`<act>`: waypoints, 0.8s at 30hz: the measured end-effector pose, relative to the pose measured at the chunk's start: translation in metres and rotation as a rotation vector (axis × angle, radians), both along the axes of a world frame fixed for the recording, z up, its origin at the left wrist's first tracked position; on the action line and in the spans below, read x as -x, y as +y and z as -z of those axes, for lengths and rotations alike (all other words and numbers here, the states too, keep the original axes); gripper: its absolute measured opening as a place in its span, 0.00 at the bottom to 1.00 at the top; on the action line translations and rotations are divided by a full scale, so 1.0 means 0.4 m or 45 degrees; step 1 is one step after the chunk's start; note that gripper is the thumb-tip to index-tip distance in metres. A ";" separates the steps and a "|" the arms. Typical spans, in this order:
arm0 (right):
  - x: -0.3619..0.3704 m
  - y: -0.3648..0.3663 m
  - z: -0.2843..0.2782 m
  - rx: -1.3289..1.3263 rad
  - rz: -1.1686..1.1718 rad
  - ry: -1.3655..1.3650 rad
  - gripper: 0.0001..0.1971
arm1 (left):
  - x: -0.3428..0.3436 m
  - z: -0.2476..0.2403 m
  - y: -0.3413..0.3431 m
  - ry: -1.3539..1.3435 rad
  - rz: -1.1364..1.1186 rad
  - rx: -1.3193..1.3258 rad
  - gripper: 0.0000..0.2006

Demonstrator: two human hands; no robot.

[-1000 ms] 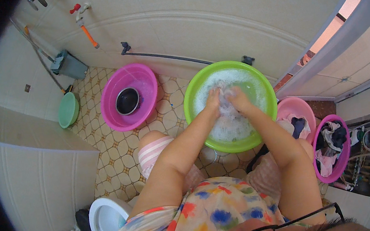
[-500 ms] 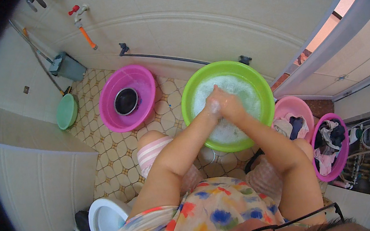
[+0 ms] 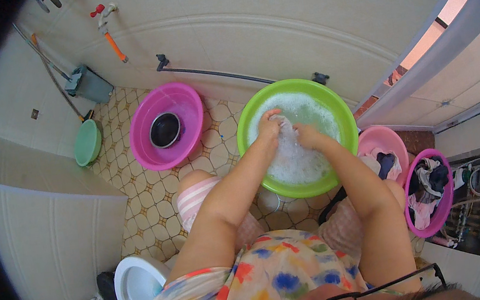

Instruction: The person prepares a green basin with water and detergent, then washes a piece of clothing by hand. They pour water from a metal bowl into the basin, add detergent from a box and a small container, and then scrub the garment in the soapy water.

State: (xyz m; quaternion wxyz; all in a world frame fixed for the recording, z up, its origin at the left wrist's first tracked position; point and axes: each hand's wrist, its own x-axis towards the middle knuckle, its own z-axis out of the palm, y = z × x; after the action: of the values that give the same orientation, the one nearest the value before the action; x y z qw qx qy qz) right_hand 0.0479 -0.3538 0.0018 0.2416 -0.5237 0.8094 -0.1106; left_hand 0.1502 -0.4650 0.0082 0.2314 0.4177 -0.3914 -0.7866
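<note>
A wet, pale cloth (image 3: pixel 286 134) stretches between my two hands over the large green basin (image 3: pixel 244 149). My left hand (image 3: pixel 269 125) grips its left side, the fingertips curled near the far end. Closed on the cloth's right side is my right hand (image 3: pixel 308 135). Its lower part sinks into the white suds (image 3: pixel 296 170), so its full shape is hidden and I cannot make out what kind of garment it is.
A magenta basin (image 3: pixel 141 147) with a dark round bowl (image 3: pixel 165 130) stands left on the tiled floor. To the right sit a pink basin (image 3: pixel 391 137) and a magenta tub (image 3: pixel 449 184), both with clothes. A toilet (image 3: pixel 126 284) is at lower left; an orange-ended tap (image 3: pixel 113 45) hangs on the wall.
My hands were pressed together above the suds; now they are lower and apart, with the pale cloth showing between them.
</note>
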 end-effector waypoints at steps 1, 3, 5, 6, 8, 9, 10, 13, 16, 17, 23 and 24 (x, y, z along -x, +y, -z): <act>-0.014 0.000 -0.008 -0.011 0.018 -0.127 0.16 | -0.009 -0.005 -0.002 -0.003 -0.044 -0.023 0.17; -0.039 0.001 -0.032 -0.037 0.056 -0.379 0.18 | -0.027 -0.023 0.001 -0.006 -0.131 -0.071 0.20; 0.013 0.006 0.027 0.129 0.324 -0.189 0.19 | -0.001 -0.021 0.017 0.009 -0.142 -0.097 0.19; 0.018 -0.003 0.027 0.209 0.442 -0.099 0.19 | 0.000 -0.015 0.019 0.011 -0.163 -0.110 0.19; 0.030 -0.007 0.025 0.297 0.618 -0.248 0.19 | 0.019 -0.002 0.051 0.008 -0.079 -0.199 0.16; 0.022 -0.012 0.007 0.336 0.700 -0.328 0.18 | 0.022 0.009 0.059 0.003 -0.044 -0.247 0.15; -0.004 -0.017 -0.025 0.355 0.779 -0.470 0.17 | 0.020 0.023 0.055 0.094 0.017 -0.373 0.13; -0.091 -0.022 -0.107 0.471 0.788 -0.686 0.15 | 0.024 0.035 0.046 0.333 0.243 -0.700 0.13; -0.140 -0.017 -0.149 0.659 0.366 -0.486 0.14 | 0.018 0.017 0.006 0.448 0.306 -0.836 0.16; -0.163 -0.013 -0.178 0.703 0.260 -0.419 0.14 | 0.020 0.024 -0.009 0.456 0.187 -0.818 0.17; -0.198 0.001 -0.217 0.794 -0.095 0.006 0.15 | 0.015 0.087 -0.021 0.585 0.223 -0.765 0.17; -0.198 0.001 -0.204 0.805 -0.107 0.063 0.15 | 0.019 0.049 0.011 0.375 0.107 -0.589 0.17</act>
State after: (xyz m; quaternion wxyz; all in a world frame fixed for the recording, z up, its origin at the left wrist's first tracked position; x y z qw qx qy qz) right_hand 0.1270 -0.3536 0.0833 0.0514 -0.6082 0.7184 -0.3336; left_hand 0.1427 -0.4606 -0.0112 0.1514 0.3239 -0.1806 -0.9163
